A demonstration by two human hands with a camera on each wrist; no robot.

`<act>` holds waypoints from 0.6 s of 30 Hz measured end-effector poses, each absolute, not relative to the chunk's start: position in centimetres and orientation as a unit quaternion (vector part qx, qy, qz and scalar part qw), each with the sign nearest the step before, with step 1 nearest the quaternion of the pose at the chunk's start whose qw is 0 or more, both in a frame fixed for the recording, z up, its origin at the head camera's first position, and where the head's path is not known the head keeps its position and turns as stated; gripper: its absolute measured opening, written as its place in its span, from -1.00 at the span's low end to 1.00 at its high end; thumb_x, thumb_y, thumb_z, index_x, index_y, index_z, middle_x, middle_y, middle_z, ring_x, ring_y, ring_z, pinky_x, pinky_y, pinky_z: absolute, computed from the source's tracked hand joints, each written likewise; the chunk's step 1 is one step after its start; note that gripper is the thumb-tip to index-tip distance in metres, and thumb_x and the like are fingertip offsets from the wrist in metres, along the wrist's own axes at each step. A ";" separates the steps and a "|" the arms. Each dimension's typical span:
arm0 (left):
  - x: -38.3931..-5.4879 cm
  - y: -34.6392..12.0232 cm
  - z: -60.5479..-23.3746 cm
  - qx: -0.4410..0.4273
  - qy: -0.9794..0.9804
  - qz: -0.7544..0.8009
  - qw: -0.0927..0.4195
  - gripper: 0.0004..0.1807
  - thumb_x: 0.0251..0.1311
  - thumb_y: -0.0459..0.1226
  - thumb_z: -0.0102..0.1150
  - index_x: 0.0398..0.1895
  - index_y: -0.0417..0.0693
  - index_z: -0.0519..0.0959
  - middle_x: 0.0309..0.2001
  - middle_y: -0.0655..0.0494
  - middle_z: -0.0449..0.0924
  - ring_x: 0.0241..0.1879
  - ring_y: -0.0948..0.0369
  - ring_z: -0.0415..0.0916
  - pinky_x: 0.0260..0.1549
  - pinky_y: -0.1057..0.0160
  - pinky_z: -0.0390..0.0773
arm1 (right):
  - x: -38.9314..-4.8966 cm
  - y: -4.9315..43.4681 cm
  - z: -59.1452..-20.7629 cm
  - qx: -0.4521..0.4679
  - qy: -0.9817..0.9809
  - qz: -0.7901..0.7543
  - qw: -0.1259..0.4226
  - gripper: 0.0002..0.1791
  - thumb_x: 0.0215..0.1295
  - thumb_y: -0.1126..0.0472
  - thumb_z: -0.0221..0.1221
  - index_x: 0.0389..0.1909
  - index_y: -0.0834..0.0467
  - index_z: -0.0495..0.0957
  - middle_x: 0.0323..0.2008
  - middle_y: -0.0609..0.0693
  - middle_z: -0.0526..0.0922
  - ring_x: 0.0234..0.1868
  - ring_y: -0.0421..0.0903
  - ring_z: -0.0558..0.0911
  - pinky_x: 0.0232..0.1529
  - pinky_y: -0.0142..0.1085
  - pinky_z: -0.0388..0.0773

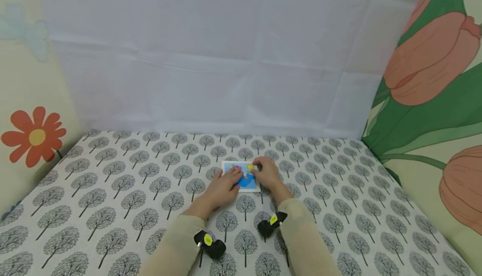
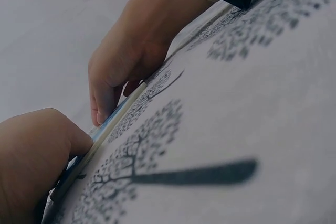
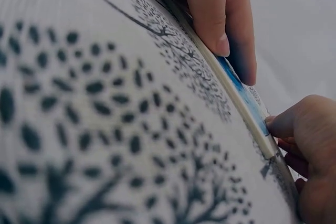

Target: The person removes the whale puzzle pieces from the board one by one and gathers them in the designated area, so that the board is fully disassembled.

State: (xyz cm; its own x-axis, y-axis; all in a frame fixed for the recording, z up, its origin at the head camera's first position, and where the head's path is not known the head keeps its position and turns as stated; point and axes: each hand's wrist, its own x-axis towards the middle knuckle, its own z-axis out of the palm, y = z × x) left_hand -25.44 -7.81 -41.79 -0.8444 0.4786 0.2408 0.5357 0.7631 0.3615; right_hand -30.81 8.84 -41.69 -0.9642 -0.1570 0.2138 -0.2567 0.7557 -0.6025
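Note:
A small flat picture board (image 1: pixel 246 185) with a pale rim lies on the tablecloth between both hands. Its face is blue, with a yellow sun shape (image 1: pixel 250 167) near the top. My left hand (image 1: pixel 224 187) rests over its left side, fingers stretched across the picture and hiding part of it. At the right edge, my right hand (image 1: pixel 268 173) holds the board with curled fingers. In the right wrist view, the right thumb (image 3: pixel 281 124) presses on the board's end while the other fingers curl beside and below it. The board's thin pale side (image 3: pixel 242 107) shows there.
The tablecloth (image 1: pixel 165 209) is white with a dark tree print. Behind it hangs a white sheet (image 1: pixel 211 58), and flower-painted walls (image 1: pixel 433 58) flank both sides. Each sleeve carries a black strapped wrist device, one on the left (image 1: pixel 214 247) and one on the right (image 1: pixel 269 226).

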 end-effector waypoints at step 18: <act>-25.2 -7.5 -41.7 -0.301 -0.935 -0.171 0.077 -0.55 0.24 -0.24 -0.19 0.18 -0.23 0.25 0.22 -0.08 0.12 0.22 0.02 -0.03 0.13 -0.01 -0.05 | -30.6 9.0 -41.5 0.122 -0.930 0.336 0.080 -0.79 0.05 0.23 0.15 -0.26 0.18 0.50 -0.06 0.07 0.45 0.05 0.06 0.31 0.04 0.01 0.10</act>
